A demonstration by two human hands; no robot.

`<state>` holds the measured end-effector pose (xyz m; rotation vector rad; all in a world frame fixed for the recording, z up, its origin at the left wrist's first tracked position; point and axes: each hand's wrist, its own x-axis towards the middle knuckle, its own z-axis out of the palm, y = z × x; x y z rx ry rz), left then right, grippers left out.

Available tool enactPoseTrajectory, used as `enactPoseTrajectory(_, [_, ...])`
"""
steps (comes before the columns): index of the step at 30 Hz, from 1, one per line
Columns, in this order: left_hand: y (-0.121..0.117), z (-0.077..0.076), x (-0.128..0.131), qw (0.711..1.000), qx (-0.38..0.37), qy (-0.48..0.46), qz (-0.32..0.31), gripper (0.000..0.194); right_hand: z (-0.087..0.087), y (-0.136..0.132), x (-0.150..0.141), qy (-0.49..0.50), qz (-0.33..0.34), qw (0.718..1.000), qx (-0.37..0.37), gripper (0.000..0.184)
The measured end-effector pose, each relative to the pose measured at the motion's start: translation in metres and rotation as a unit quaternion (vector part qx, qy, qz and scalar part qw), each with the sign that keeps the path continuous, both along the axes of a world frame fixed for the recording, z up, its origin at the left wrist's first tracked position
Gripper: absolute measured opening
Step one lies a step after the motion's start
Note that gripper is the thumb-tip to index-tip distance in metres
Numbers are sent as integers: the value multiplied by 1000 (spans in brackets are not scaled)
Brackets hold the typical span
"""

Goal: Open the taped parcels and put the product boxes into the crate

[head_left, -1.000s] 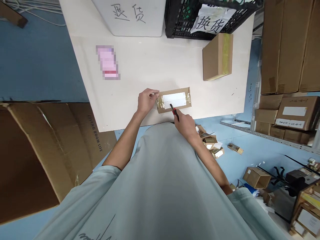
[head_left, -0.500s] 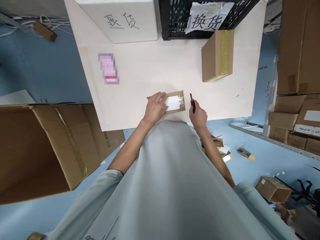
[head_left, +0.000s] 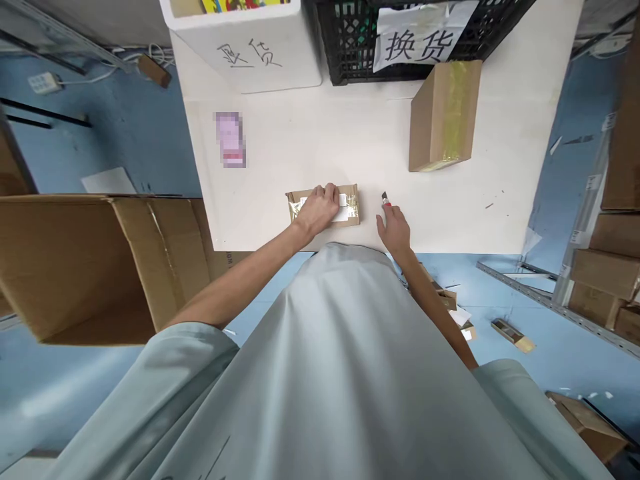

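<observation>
A small flat cardboard box (head_left: 351, 204) with a white label and shiny tape lies near the front edge of the white table. My left hand (head_left: 320, 208) is over its middle, fingers curled onto it and hiding part of the label. To the right, apart from the box, my right hand (head_left: 395, 230) is closed around a utility knife (head_left: 385, 200). The knife's dark tip points away from me and a bit of red shows at the grip; the rest is hidden in the hand.
A taped cardboard box (head_left: 440, 120) stands at the right of the table (head_left: 320, 137). Behind are a white bin (head_left: 270, 63) and a black crate (head_left: 350, 57). A pixelated pink item (head_left: 231, 140) lies at left. A large open carton (head_left: 165, 253) stands beside the table.
My left hand has shifted over the small box, with its fingers more curled. The box sits slightly further left, its left end now showing. The knife has turned in my right hand. The view has shifted.
</observation>
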<state>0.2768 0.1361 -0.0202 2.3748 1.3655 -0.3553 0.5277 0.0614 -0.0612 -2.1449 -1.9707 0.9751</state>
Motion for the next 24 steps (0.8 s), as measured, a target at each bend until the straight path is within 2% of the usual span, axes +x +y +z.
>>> enactPoseTrajectory(2, [3, 12, 9, 999, -9, 49, -16, 58, 6, 4, -8, 80, 54, 993, 67, 41])
enactPoseTrajectory(4, [7, 23, 16, 996, -24, 80, -16, 58, 14, 10, -17, 122, 123, 980, 93, 39])
enactPoseTrajectory(7, [15, 35, 21, 994, -49, 95, 2, 50, 23, 22, -28, 111, 202, 969, 87, 47])
enactPoseTrajectory(9, [20, 41, 21, 994, -60, 94, 10, 45, 26, 27, -31, 79, 227, 968, 76, 57])
enactPoseTrajectory(11, [24, 45, 18, 993, -67, 92, 11, 43, 26, 28, -32, 58, 250, 964, 68, 58])
enactPoseTrajectory(17, [28, 49, 7, 994, -78, 68, 22, 43, 22, 19, -44, 64, 264, 959, 77, 35])
enactPoseTrajectory(24, [30, 41, -7, 995, -90, 30, 29, 43, 24, 15, -44, 80, 294, 952, 38, 31])
